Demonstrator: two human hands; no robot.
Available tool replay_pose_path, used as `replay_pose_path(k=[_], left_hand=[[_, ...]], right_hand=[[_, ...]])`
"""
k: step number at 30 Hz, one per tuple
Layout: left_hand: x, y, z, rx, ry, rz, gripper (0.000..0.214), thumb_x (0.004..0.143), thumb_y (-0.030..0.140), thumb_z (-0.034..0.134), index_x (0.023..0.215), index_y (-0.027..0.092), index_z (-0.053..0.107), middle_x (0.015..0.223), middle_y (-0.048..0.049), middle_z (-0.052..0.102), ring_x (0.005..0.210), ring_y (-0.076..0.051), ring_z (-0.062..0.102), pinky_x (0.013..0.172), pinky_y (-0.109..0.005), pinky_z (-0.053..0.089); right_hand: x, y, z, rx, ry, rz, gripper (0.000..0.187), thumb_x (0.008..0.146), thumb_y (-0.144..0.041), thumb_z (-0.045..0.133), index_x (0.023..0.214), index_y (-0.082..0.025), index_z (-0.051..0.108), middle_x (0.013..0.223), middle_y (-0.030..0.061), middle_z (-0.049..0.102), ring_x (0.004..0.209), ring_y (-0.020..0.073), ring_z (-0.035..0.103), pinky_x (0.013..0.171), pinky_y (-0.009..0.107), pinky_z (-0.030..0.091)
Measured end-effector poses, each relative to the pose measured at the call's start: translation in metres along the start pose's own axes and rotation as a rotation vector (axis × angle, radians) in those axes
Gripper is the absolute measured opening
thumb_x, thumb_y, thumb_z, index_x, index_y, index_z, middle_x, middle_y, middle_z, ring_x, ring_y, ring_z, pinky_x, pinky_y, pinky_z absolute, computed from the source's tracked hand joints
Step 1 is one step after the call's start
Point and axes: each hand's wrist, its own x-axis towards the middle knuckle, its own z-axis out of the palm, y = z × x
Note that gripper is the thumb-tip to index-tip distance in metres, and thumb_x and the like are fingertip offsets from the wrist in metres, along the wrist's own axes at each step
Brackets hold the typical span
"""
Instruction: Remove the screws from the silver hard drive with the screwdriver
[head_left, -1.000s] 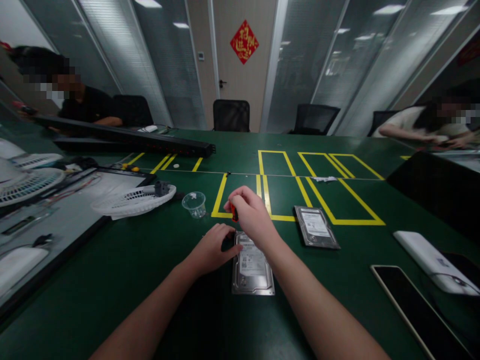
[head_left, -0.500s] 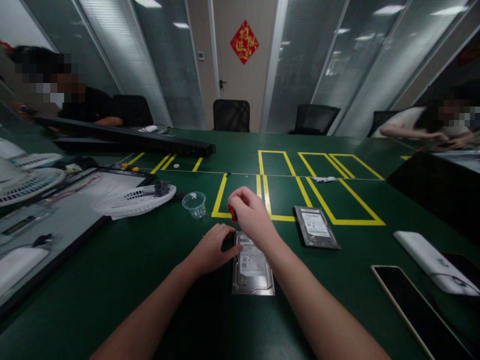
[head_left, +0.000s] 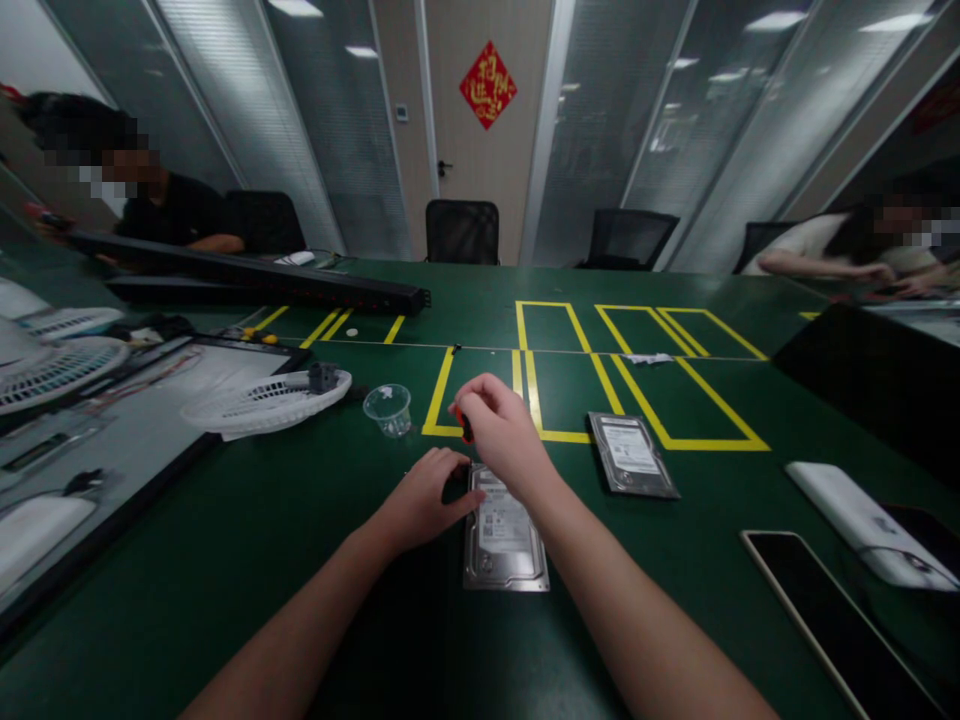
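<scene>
Hard drive (head_left: 504,535), silver with a white label, lies flat on the green table (head_left: 225,560), straight ahead and close in, between the two forearms. The left hand (head_left: 424,495) rests at its far left corner with fingers loosely curled and touching the casing; whether they actually grip it cannot be told. The right hand (head_left: 506,435) hovers over the drive's far end, closed around a red-handled screwdriver (head_left: 466,428).

To the right lie a dark tablet (head_left: 832,610) and a white power bank (head_left: 862,520). A second hard drive (head_left: 632,455) sits to the right of the right hand, touching the yellow tape outlines (head_left: 645,400). Left of the hands stands a clear plastic cup (head_left: 388,408), and beyond it a white fan grille (head_left: 262,400). Farther back a long black power strip (head_left: 262,280) crosses the table. Two other people sit at the far left and far right edges, with black chairs (head_left: 463,230) behind.
</scene>
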Motion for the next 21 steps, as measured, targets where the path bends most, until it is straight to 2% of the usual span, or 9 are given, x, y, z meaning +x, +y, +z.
replay_pose_path(k=[8, 21], left_hand=[[-0.0007, -0.0016, 0.0011, -0.008, 0.012, 0.016, 0.032, 0.093, 0.032, 0.076, 0.122, 0.023, 0.068, 0.115, -0.0096, 0.072, 0.106, -0.029, 0.066, 0.092, -0.042, 0.056], [-0.0001, -0.0018, 0.002, -0.008, 0.014, 0.015, 0.031, 0.092, 0.031, 0.076, 0.12, 0.023, 0.068, 0.115, -0.0095, 0.073, 0.106, -0.029, 0.065, 0.095, -0.044, 0.055]], right_hand=[[-0.0002, 0.0027, 0.0021, -0.006, -0.01, -0.015, 0.009, 0.087, -0.031, 0.056, 0.082, -0.023, 0.059, 0.074, -0.0023, 0.06, 0.069, 0.0157, 0.054, 0.064, 0.031, 0.041], [-0.0009, 0.0018, 0.0032, 0.01, -0.01, -0.009, 0.008, 0.085, -0.031, 0.057, 0.082, -0.023, 0.057, 0.073, -0.0027, 0.059, 0.068, 0.0156, 0.054, 0.063, 0.03, 0.042]])
